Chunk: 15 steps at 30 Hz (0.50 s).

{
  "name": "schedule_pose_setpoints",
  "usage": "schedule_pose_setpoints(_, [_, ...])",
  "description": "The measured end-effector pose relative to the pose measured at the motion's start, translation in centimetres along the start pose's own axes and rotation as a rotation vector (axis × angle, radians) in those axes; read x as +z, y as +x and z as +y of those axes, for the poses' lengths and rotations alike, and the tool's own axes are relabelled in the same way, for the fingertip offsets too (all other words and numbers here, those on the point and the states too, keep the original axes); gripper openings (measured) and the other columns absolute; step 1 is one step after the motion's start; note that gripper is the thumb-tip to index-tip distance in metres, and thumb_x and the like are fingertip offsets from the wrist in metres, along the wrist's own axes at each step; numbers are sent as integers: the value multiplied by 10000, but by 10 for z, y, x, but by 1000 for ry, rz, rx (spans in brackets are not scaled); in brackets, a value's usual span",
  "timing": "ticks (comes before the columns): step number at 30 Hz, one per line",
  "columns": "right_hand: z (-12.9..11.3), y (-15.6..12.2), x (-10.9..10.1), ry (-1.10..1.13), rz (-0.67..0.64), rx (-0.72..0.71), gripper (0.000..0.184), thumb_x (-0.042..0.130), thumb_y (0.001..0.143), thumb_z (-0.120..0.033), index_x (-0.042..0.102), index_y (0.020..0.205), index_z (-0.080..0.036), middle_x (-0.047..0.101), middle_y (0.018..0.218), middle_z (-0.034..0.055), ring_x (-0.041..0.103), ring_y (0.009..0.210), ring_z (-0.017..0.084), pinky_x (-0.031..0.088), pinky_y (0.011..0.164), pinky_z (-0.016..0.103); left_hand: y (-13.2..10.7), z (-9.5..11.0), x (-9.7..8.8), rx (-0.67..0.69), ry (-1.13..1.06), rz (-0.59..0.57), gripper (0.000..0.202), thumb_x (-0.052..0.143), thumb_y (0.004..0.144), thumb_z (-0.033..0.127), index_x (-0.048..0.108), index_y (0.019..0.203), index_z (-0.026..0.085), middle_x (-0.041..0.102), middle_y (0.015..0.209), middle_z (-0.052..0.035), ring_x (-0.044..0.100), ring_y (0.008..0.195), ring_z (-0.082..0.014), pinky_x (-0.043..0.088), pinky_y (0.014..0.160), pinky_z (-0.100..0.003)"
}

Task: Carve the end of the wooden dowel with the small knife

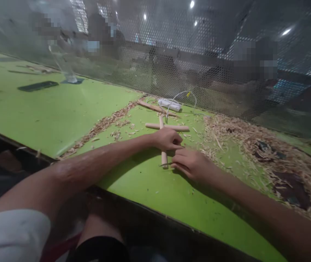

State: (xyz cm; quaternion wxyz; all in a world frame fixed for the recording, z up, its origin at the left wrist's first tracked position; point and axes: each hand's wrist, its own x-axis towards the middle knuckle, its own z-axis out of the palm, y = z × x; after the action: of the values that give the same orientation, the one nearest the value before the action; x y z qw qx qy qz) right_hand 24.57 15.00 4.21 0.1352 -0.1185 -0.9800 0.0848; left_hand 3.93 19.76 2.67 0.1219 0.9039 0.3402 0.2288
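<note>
We see our two bare forearms and hands, no gloves, rings, watch or bands on either — the left hand [168, 139] and the right hand [191, 163] both uncovered to the fingertips. Well back from the left hand, at the shoulder end of that arm, sits a short white sleeve [13, 234], plain and unmarked. Below it and nearer the right arm, dark shorts [101, 249] cover the thigh — a strip of red cloth [59, 249] shows beside them
</note>
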Motion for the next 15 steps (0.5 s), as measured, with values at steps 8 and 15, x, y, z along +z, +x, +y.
schedule_pose_setpoints(8, [-8, -1, -2, -58, -26, -20, 265, 521, 1033, -161, 673, 815, -177, 662, 821, 73, 509, 658, 166, 386, 597, 313, -7, 5, -1, -45, 63, -28, 237, 696, 842, 279, 617, 644, 174, 637, 620, -11, 506, 567, -124, 307, 557, -270])
schedule_pose_setpoints(15, [-5, 0, 5, -190, -13, -135, 337, 434, 1086, -173, 640, 820, -147, 625, 801, 50, 441, 647, 140, 326, 614, 291, -9, 9, -5, -60, 94, -79, 238, 629, 902, 287, 615, 693, 174, 640, 650, -24, 501, 565, -124, 324, 573, -276])
